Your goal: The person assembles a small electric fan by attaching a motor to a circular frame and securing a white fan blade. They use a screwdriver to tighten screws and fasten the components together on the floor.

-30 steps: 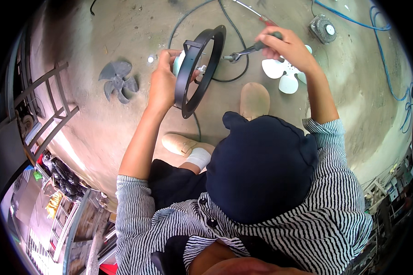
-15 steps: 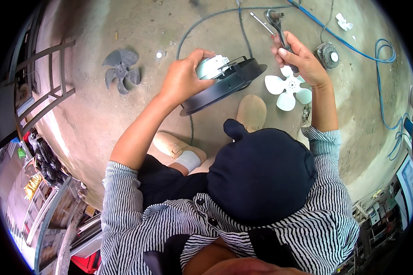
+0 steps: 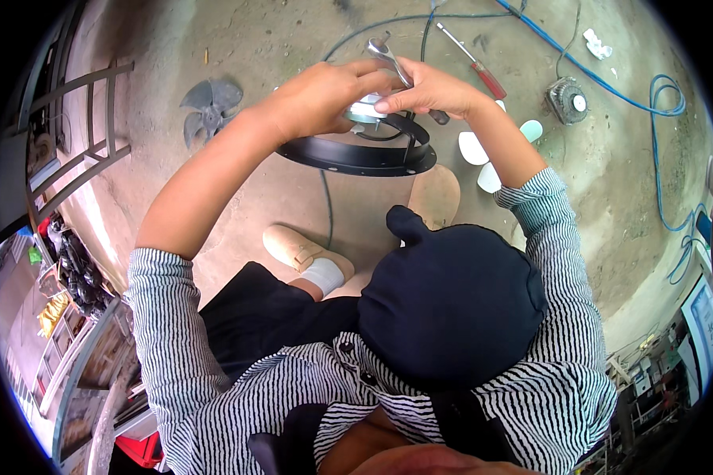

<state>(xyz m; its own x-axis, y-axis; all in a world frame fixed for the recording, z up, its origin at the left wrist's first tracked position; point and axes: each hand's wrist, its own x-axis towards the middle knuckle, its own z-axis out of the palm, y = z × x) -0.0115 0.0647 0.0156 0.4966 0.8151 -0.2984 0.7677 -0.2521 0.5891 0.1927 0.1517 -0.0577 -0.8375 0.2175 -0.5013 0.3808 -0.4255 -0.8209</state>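
A round black fan housing (image 3: 348, 162) with a silver-white motor (image 3: 367, 109) at its centre is up in front of me, above the floor. My left hand (image 3: 321, 99) is closed round the motor from the left, hiding part of it. In my right hand (image 3: 432, 89) is a ratchet wrench (image 3: 382, 52). Its head points up and left, and its handle end shows below my fingers. My right fingertips are at the motor, close to my left fingers. Whether the wrench engages a nut is hidden.
A grey fan blade (image 3: 207, 107) lies to the left. On the right are a white fan blade (image 3: 474, 149), partly behind my forearm, a red-handled screwdriver (image 3: 487, 79), another motor (image 3: 566, 101) and a blue cable (image 3: 602, 79). A metal frame (image 3: 95, 119) stands at far left.
My right hand has moved left with the ratchet wrench, up to the motor. The fan housing has swung nearer level and shifted left. The screwdriver's red handle has come into view.
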